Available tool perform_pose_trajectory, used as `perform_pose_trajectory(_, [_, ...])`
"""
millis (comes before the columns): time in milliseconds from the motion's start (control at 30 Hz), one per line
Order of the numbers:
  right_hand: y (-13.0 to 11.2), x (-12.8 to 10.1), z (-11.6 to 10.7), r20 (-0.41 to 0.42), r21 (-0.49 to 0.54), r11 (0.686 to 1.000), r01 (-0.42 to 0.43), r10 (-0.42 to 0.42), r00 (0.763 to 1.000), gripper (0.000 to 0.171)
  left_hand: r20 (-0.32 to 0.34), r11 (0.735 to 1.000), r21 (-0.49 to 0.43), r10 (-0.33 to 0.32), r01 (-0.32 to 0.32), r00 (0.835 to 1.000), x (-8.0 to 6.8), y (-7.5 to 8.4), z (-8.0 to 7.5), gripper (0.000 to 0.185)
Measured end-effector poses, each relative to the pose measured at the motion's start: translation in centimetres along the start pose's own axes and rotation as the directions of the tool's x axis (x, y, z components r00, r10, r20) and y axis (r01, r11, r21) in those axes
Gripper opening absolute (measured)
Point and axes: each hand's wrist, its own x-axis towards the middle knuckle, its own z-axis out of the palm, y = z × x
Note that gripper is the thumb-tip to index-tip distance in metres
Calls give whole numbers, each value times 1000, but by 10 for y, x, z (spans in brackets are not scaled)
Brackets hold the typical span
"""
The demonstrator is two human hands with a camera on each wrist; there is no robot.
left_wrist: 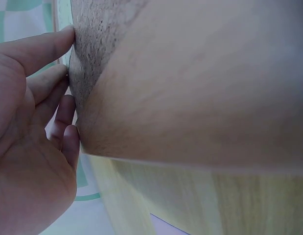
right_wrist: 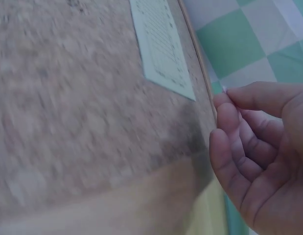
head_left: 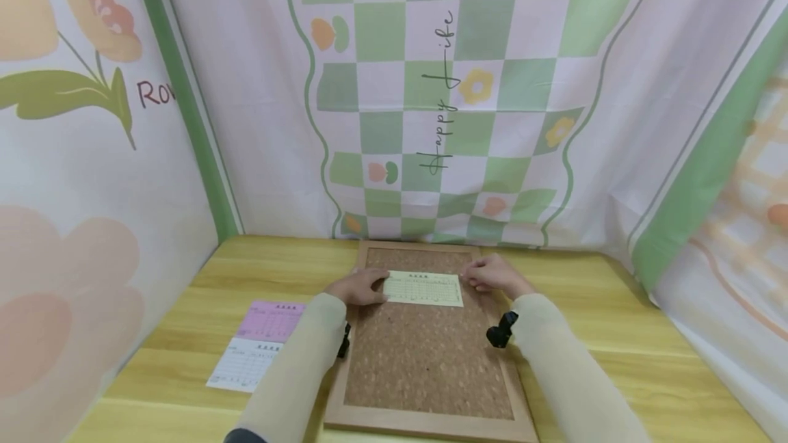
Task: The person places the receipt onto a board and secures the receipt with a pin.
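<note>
A pale green printed slip (head_left: 425, 288) lies on the upper part of a wood-framed cork board (head_left: 425, 368). My left hand (head_left: 356, 287) rests at the slip's left end with fairly straight fingers (left_wrist: 53, 46) touching the cork board (left_wrist: 92, 39). My right hand (head_left: 492, 276) sits by the slip's right end. In the right wrist view this hand (right_wrist: 259, 152) is curled, thumb against forefinger tip, just off the corner of the slip (right_wrist: 161, 49) on the cork board (right_wrist: 68, 98). Whether anything is pinched there is too small to tell.
The board lies on a yellow wooden table (head_left: 615, 333). A pink slip (head_left: 271, 320) and a white slip (head_left: 246, 364) lie on the table to the left of the board. Printed cloth walls (head_left: 431, 87) close in the back and both sides.
</note>
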Motion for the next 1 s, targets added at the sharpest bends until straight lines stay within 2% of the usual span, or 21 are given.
perform_pose_trajectory(133, [3, 7, 9, 3, 50, 999, 1, -1, 1000, 28, -2, 1000, -1, -6, 6, 1000, 0, 0, 1, 60])
perform_pose_trajectory(333, [2, 15, 22, -6, 46, 999, 19, -18, 1000, 29, -4, 1000, -4, -2, 2, 1000, 1, -1, 1, 59])
perform_pose_trajectory(600, [-2, 23, 38, -80, 65, 998, -15, 20, 997, 28, -7, 1000, 2, 2, -2, 1000, 2, -2, 1, 60])
perform_pose_trajectory(733, [-2, 26, 43, -101, 59, 998, 0, 6, 995, 24, -8, 1000, 8, 4, -4, 1000, 3, -2, 1, 60])
perform_pose_trajectory(1000, [-10, 29, 52, -79, 80, 996, 31, -24, 997, 25, -10, 1000, 20, 9, -9, 1000, 3, -3, 2, 59])
